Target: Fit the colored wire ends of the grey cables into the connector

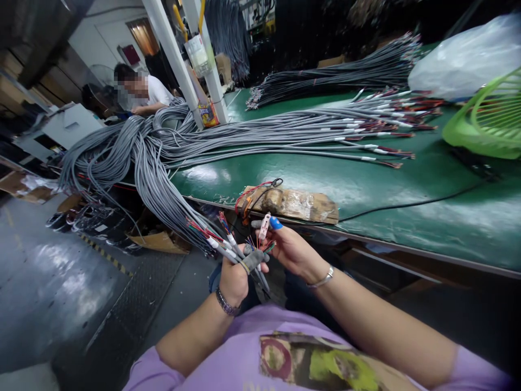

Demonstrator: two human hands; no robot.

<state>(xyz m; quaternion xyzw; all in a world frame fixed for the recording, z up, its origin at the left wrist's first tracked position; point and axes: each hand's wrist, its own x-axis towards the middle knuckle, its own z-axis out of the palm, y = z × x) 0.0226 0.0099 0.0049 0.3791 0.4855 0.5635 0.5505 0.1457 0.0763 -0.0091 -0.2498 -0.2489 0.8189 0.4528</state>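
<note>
While the left hand (234, 279) grips some cable ends (217, 244) and the right hand (291, 250) pinches a small white plug (264, 226), that big grey heap (154, 155) looks mostly undone tbh.

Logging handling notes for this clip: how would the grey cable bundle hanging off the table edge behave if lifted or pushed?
Probably floppy: the grey cable bundle sags in a curve from the green table to the left hand. Likely heavy together, being many strands. Pushed, it would probably splay, not roll.
</note>
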